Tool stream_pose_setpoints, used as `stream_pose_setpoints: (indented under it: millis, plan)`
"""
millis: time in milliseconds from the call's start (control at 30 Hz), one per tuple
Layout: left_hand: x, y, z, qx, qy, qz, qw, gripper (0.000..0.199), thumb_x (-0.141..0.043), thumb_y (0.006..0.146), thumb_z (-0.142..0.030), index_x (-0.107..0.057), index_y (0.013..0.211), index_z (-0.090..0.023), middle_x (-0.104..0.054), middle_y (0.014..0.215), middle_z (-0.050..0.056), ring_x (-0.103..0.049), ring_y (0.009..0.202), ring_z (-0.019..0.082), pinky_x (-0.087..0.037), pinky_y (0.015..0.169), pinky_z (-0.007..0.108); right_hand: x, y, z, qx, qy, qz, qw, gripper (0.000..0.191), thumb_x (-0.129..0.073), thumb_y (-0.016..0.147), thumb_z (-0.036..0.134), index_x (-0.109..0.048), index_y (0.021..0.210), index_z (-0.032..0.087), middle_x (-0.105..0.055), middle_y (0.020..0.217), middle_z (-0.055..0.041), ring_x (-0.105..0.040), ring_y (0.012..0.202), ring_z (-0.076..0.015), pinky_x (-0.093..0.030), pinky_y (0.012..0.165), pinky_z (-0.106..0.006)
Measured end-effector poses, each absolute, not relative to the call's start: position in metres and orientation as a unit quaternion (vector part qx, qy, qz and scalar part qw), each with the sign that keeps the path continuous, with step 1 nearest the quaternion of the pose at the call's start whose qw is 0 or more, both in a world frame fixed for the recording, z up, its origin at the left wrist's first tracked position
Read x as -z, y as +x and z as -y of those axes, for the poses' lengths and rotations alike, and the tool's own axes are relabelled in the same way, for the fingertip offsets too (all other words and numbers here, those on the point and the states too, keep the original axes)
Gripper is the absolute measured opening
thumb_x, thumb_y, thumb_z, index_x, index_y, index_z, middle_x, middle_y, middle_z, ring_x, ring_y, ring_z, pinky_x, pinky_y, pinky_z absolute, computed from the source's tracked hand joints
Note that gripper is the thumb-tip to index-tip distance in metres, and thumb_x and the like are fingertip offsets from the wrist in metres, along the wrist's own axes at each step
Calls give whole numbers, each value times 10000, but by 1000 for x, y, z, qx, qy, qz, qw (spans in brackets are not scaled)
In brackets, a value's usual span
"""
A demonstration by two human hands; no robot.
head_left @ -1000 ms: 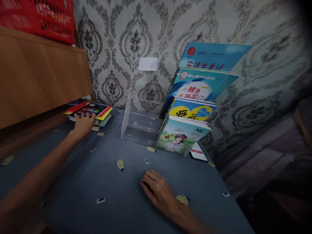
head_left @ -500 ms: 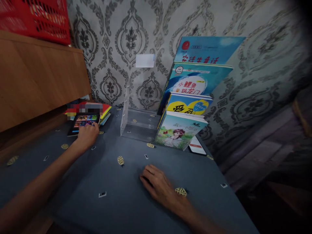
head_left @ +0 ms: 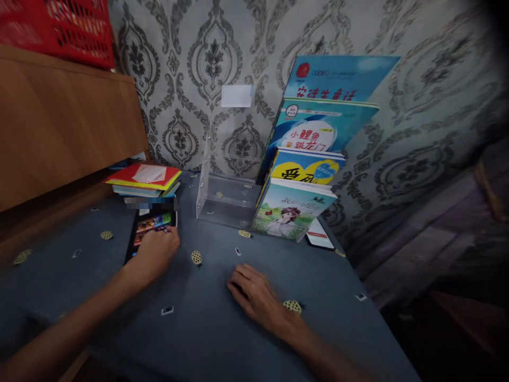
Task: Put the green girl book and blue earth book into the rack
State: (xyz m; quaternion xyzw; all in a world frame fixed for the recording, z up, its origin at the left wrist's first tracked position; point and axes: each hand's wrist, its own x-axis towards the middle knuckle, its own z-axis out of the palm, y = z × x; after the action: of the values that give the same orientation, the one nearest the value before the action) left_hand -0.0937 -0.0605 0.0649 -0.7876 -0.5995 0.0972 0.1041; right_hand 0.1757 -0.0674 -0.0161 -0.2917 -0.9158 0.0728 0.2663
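My left hand (head_left: 157, 248) is closed on a thin black-covered book (head_left: 153, 222) with bright coloured pictures on its face. Its fingers lie over the near part of the cover, and the thumb is near the right edge. Just behind it is a stack of books (head_left: 145, 175), a red and yellow one on top. My right hand (head_left: 254, 292) rests on the tablecloth with its fingers curled and pressed together; nothing shows in it. Beyond my hands stands a clear acrylic book rack (head_left: 202, 191), with several upright books (head_left: 294, 209) on its right side.
A phone (head_left: 320, 234) with a lit screen lies right of the rack. At the left is a wooden cabinet (head_left: 67, 122) carrying a red plastic basket (head_left: 83, 32). The patterned wall (head_left: 214, 58) rises behind the blue-grey tablecloth (head_left: 199, 339).
My left hand has drawn the black-covered book off the stack, toward me and to the right, uncovering the red and yellow book. My right hand has stayed in place.
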Motion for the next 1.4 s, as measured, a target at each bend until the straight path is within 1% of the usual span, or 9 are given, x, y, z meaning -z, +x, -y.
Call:
stream_pose_setpoints:
  millis: [100, 233, 467, 567, 833, 933, 1067, 1200, 1400]
  plan:
    - [-57, -78, 72, -129, -801, 578, 86, 296, -530, 844, -46, -698, 1087, -50, -725, 780, 215, -743, 723, 303, -551, 608, 341, 15, 176, 68, -76, -291, 916, 265, 206, -479, 1004, 162, -569, 823, 204, -603, 788, -26, -560, 721, -169, -452, 646, -287]
    - [-47, -51, 92, -139, -808, 568, 75, 343, -561, 840, -10, -693, 1154, -44, -731, 759, 199, -739, 684, 280, -535, 575, 310, 15, 176, 69, -79, -297, 915, 261, 215, -479, 1008, 178, -559, 810, 206, -605, 796, -30, -566, 734, -170, -451, 647, -284]
    - [-32, -13, 134, -220, -809, 535, 109, 512, -494, 844, 8, -607, 1341, -26, -726, 994, 330, -761, 812, 340, -582, 589, 349, 21, 175, 67, -78, -312, 894, 313, 216, -453, 1011, 181, -571, 832, 207, -631, 773, -37, -576, 705, -178, -465, 651, -298]
    - [-23, 0, 150, -208, -822, 513, 134, 520, -511, 866, -64, -584, 1381, -59, -674, 1120, 376, -754, 871, 384, -591, 564, 375, 18, 175, 68, -89, -354, 856, 366, 193, -461, 1002, 189, -576, 850, 218, -647, 787, -41, -592, 733, -189, -479, 677, -309]
    - [-12, 25, 167, -122, -886, 435, 108, 470, -581, 882, -203, -633, 1342, -118, -686, 1125, 345, -742, 871, 434, -582, 533, 421, 4, 172, 72, -106, -311, 841, 429, 126, -507, 971, 201, -618, 911, 202, -720, 909, -73, -642, 858, -215, -499, 790, -377]
    - [-15, 19, 163, -81, -906, 402, 102, 418, -614, 901, -244, -656, 1294, -106, -706, 1112, 316, -743, 885, 382, -587, 636, 423, 6, 172, 71, -111, -285, 856, 417, 106, -526, 969, 203, -631, 956, 193, -735, 969, -87, -662, 926, -218, -515, 824, -388]
    - [-31, 2, 138, -83, -906, 411, 55, 288, -620, 903, -196, -673, 1173, -113, -755, 948, 168, -729, 804, 260, -562, 653, 333, 12, 172, 69, -110, -284, 870, 388, 120, -525, 965, 179, -640, 998, 187, -743, 1021, -97, -667, 959, -231, -532, 832, -407]
    - [-45, -19, 99, -109, -877, 463, 60, 301, -587, 833, -27, -635, 1123, -91, -731, 1029, 163, -705, 960, 272, -570, 722, 337, 14, 172, 68, -116, -290, 878, 362, 142, -519, 965, 171, -650, 1021, 175, -742, 1056, -112, -673, 1003, -239, -539, 873, -431]
    - [-43, -43, 59, -98, -839, 529, 74, 327, -591, 834, -49, -569, 1156, -99, -687, 1145, 174, -691, 1030, 303, -580, 772, 388, 12, 166, 65, -129, -283, 905, 290, 258, -546, 978, 264, -636, 1188, 145, -688, 1270, -151, -609, 1233, -246, -452, 1082, -488]
